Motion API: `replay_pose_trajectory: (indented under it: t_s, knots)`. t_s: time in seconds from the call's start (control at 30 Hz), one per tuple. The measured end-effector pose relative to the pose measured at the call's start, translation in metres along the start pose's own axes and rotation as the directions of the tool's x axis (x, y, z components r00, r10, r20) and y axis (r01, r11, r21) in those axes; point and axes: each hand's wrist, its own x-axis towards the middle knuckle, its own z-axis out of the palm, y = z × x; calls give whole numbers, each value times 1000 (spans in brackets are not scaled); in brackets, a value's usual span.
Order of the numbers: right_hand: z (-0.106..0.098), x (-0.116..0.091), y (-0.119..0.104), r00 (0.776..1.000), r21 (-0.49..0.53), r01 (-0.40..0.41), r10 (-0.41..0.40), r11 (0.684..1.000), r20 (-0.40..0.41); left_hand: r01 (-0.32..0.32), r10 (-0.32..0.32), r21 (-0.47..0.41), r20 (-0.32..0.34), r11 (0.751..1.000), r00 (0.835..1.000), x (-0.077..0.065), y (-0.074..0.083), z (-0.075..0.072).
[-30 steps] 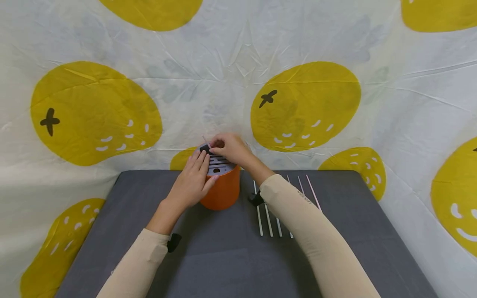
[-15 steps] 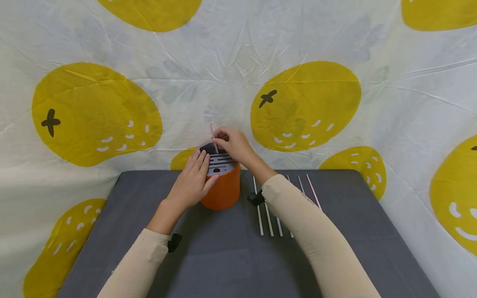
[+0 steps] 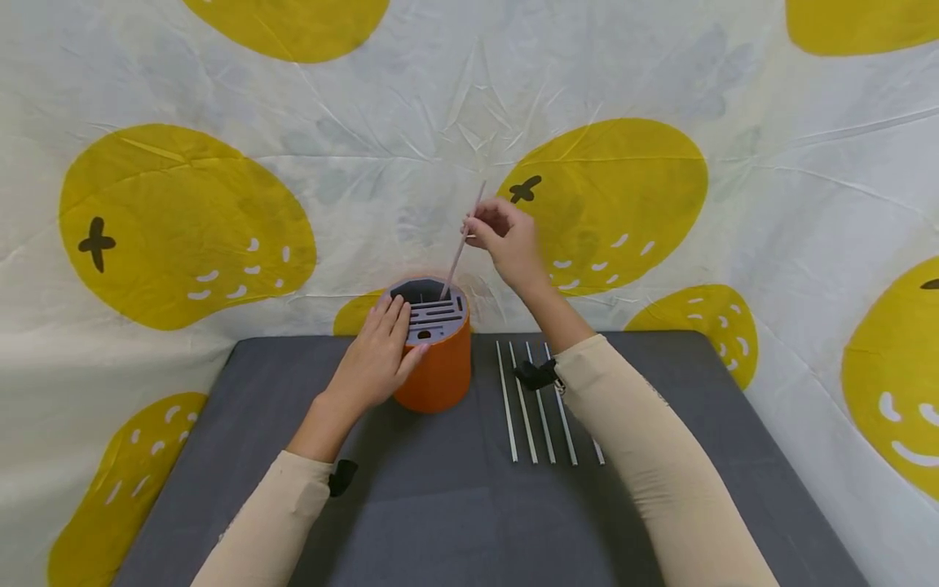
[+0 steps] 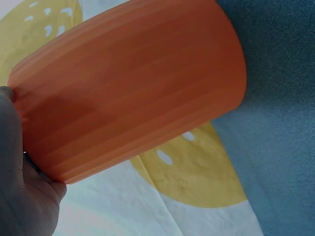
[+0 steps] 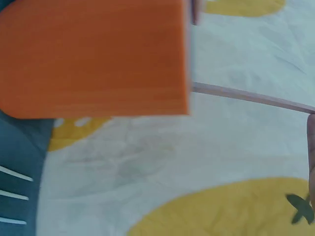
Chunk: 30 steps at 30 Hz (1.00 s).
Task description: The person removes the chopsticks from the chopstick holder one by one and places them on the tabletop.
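An orange round holder [image 3: 443,375] stands upright on the table, topped by a grey slotted lid [image 3: 447,326] with a wide dark opening at its back. My left hand [image 3: 370,359] rests on the lid's left part, fingers straight and thumb against the near side; the left wrist view has it at the holder's rim. Above and right of the holder, my right hand [image 3: 509,244] pinches a thin pale pink stick [image 3: 460,253] between thumb and fingers. This stick leans to the right, its lower end at the back opening. Across the right wrist view, the stick runs from rim to fingertips.
Several thin pale sticks [image 3: 541,408] lie side by side on the dark grey table [image 3: 440,522], right of the holder and partly under the right forearm. A white cloth [image 3: 411,147] with yellow fruit prints hangs close behind the table.
My right hand has risen and moved right, drawing the pink stick up so that more of it shows, and the stick now leans right. The left hand and holder have stayed put.
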Motion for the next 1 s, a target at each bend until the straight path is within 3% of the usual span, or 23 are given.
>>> replay_pose_trajectory:
  t_s: [0.27, 0.47, 0.77, 1.0]
  knots:
    - [-41, -3, -30, 992, 134, 34, -17, 990, -126, 9, -9, -2, 15, 1000, 1000, -3, -2, -1]
    - [-80, -15, -38, 985, 123, 16, 6, 992, -173, 17, -17, -2, 23, 1000, 1000, -3, -2, -1]
    - [-145, -44, -17, 968, 42, -43, 52, 998, -246, 16, -16, 7, 24, 1000, 1000, -3, -4, 0]
    - [-184, -67, 7, 954, -43, -143, 126, 989, -270, 18, -18, 8, 23, 1000, 1000, -5, -5, -2]
